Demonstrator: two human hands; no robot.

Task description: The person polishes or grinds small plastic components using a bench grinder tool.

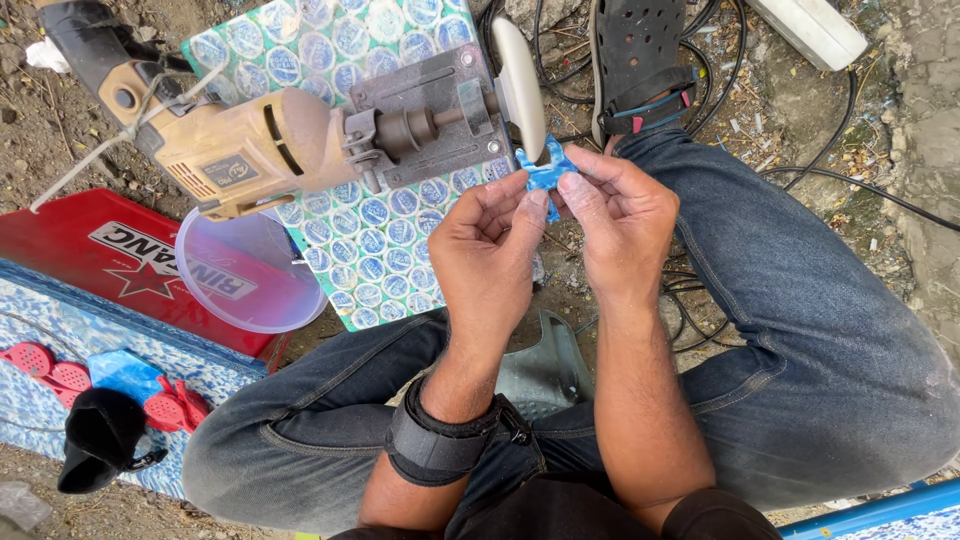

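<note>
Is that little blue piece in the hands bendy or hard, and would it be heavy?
The blue piece looks thin and flat, so probably very light. It keeps its notched shape pinched between the left hand and right hand, so likely stiff plastic. Its smooth surface may be a bit slippery.

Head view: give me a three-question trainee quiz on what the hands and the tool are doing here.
1. True or false: both hands grip the blue piece.
2. What does the blue piece meet? A) the white buffing wheel B) the clear plastic lid C) the sandal
3. Which wrist wears a black strap, that of the left hand or the right hand?

Key: 1 true; 2 A; 3 left.
</note>
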